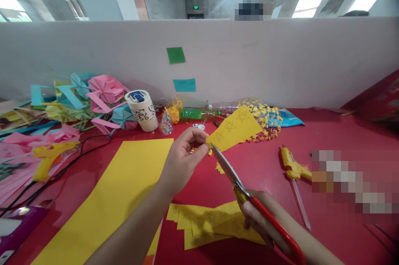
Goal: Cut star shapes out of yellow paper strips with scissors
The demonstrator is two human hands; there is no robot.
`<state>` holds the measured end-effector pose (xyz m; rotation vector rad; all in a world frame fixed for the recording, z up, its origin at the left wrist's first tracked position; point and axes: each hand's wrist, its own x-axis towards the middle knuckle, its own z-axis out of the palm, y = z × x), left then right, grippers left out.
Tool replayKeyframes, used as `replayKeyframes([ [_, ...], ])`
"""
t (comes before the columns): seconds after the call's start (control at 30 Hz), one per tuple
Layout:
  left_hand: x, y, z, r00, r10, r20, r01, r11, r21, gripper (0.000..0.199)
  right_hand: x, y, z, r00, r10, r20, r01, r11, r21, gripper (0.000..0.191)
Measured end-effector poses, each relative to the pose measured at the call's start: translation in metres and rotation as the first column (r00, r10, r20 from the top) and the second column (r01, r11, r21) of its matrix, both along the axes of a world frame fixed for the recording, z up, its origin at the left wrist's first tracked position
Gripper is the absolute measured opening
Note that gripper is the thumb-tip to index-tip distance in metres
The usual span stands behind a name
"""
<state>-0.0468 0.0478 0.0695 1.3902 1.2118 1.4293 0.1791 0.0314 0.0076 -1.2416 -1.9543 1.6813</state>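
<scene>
Between thumb and fingers, my left hand point(188, 154) pinches the near end of a yellow paper strip point(235, 127) with several pencilled stars on it. My right hand point(258, 215) is closed around the red handles of a pair of scissors point(230, 171). The scissor tips touch or nearly touch the strip beside my left fingertips; I cannot tell whether they are cutting. Below lie stacked yellow strips point(208, 225) with faint star drawings, partly behind my right hand. A small pile of yellow cut pieces point(220, 168) rests on the red table under the held strip.
A large yellow sheet point(124, 182) lies at left under my forearm. Yellow glue guns lie left point(50, 159) and right point(291, 165). Along the partition point(237, 61) stand a white cup point(142, 111), a green bottle point(191, 114), a star-covered clear bottle point(271, 117) and folded paper flowers point(106, 90).
</scene>
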Motion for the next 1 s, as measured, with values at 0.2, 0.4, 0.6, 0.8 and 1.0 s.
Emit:
replayKeyframes([
  [0.2, -0.004, 0.002, -0.002, 0.998, -0.045, 0.044, 0.046, 0.999, -0.002, 0.010, 0.000, 0.000, 0.009, 0.999, 0.039, -0.035, -0.039, 0.999, 0.004, 0.060],
  [0.4, -0.007, 0.003, -0.001, 0.998, -0.048, 0.034, 0.048, 0.999, -0.012, 0.011, -0.004, -0.001, 0.008, 1.000, 0.004, 0.004, -0.005, 0.999, 0.050, 0.062],
  [0.6, -0.010, 0.004, 0.002, 0.998, -0.066, 0.019, 0.067, 0.997, -0.033, 0.011, -0.003, 0.000, -0.004, 0.997, -0.019, 0.069, 0.021, 0.999, -0.024, 0.057],
  [0.8, -0.011, 0.004, 0.003, 0.996, -0.084, 0.023, 0.085, 0.996, -0.038, 0.011, -0.003, 0.000, 0.010, 0.998, 0.033, 0.045, -0.033, 0.999, -0.009, 0.053],
  [1.0, -0.012, 0.005, 0.001, 0.994, -0.102, 0.035, 0.103, 0.994, -0.033, 0.012, -0.005, 0.004, 0.005, 0.994, 0.016, 0.105, -0.009, 0.998, -0.062, 0.050],
])
